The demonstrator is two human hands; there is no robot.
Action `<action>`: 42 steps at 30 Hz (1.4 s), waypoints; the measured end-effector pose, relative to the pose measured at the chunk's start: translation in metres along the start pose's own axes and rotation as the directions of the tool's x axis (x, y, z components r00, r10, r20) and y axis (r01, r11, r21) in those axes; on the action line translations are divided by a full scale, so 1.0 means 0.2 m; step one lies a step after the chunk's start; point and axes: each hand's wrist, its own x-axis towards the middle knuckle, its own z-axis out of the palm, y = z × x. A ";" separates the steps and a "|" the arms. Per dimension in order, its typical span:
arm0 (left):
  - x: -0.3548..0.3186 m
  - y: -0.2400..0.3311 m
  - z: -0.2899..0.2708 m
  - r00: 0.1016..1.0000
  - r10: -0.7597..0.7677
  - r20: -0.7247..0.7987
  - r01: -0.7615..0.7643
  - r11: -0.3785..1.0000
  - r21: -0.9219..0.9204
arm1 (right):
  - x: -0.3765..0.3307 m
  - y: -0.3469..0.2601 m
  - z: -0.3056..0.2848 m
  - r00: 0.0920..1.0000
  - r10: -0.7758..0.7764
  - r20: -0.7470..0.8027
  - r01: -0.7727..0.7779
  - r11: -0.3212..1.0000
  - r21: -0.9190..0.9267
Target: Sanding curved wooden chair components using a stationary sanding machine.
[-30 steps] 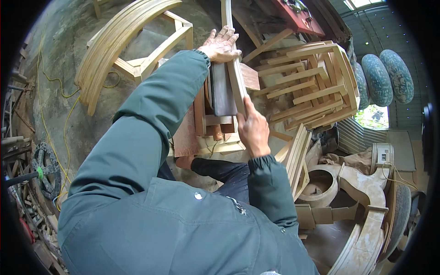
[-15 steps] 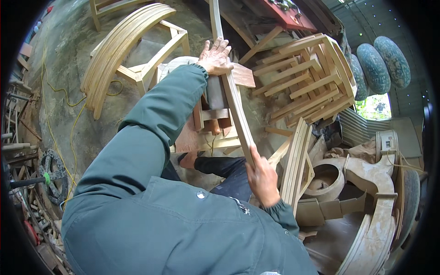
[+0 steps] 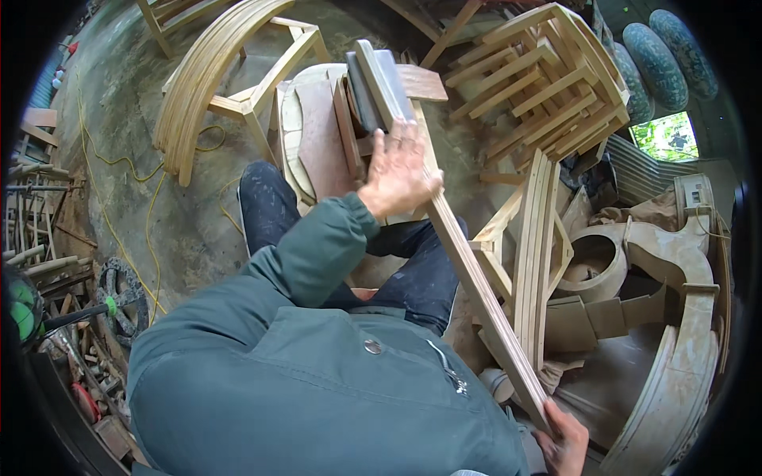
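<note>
A long, pale wooden strip [image 3: 484, 278] slants from the middle far side down to the lower right, beside my body. My left hand [image 3: 401, 170] lies on it with the palm down and the fingers stretched out flat. Down at the strip's near end, my right hand [image 3: 562, 438] is closed around the wood. The strip's far end rests over a smooth grey band or block [image 3: 388, 75], set in a wooden stand [image 3: 324, 131] between my knees. What lies under my left palm is hidden.
Curved laminated wooden pieces [image 3: 202, 79] lean on a frame at the far left. A slatted wooden stack [image 3: 548, 87] stands far right. Bundled strips [image 3: 533, 254] lie beside a dusty machine housing [image 3: 663, 246]. A yellow cord [image 3: 149, 230] crosses the floor on the left.
The wooden strip has slid back toward me and to the lower right, its far end now over the grey band. Both my hands have come nearer, the right one going down and right.
</note>
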 end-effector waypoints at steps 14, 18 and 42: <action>0.27 -0.24 0.01 0.999 0.032 0.021 -0.032 0.999 0.021 | 0.25 -0.04 0.28 0.963 -0.200 -0.182 0.198 0.980 -0.034; 0.59 -0.54 -0.03 0.999 0.009 0.053 -0.015 0.993 0.114 | 0.58 -0.20 0.38 0.948 -0.250 -0.196 0.240 0.968 -0.071; 1.58 -1.42 -0.25 0.935 -0.347 -0.072 0.318 0.910 -0.266 | 2.29 -1.42 0.49 0.731 -0.537 -0.420 0.442 0.843 -0.307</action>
